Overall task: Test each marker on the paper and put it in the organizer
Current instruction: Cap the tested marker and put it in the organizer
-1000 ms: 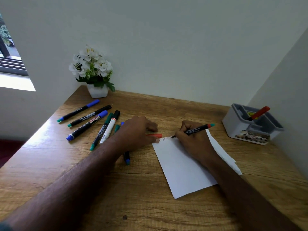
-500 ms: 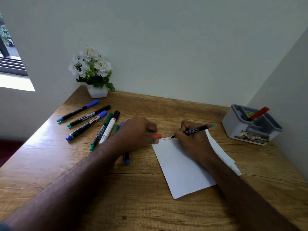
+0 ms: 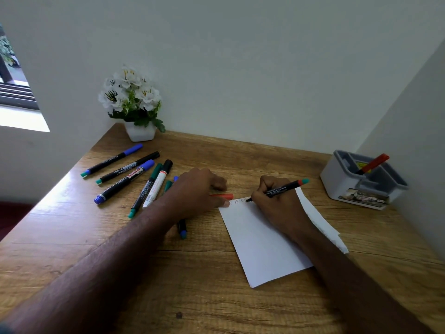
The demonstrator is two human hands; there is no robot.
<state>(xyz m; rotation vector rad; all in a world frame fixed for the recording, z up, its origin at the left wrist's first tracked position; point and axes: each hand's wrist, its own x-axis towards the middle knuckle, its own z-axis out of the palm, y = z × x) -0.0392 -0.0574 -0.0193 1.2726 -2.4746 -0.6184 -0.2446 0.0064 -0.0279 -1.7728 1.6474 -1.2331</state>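
My right hand (image 3: pixel 280 208) grips a black marker (image 3: pixel 284 188) with a red and teal end, its tip on the top edge of the white paper (image 3: pixel 262 244) beside faint red letters. My left hand (image 3: pixel 196 191) rests at the paper's top left corner with the red cap (image 3: pixel 224 196) in its fingers. Several capped markers (image 3: pixel 134 177) lie in a loose fan on the desk to the left; one more (image 3: pixel 182 229) pokes out under my left wrist. The grey organizer (image 3: pixel 342 182) stands at the right with one red marker (image 3: pixel 373 163) in it.
A white pot of white flowers (image 3: pixel 133 104) stands in the desk's back left corner. Walls close the desk at the back and the right. A second white sheet (image 3: pixel 322 227) sticks out under the paper on the right. The wooden desk (image 3: pixel 204 297) extends toward me.
The marker tip has crept slightly rightward along the paper's top edge, adding letters. My left hand has stayed put with the red cap.
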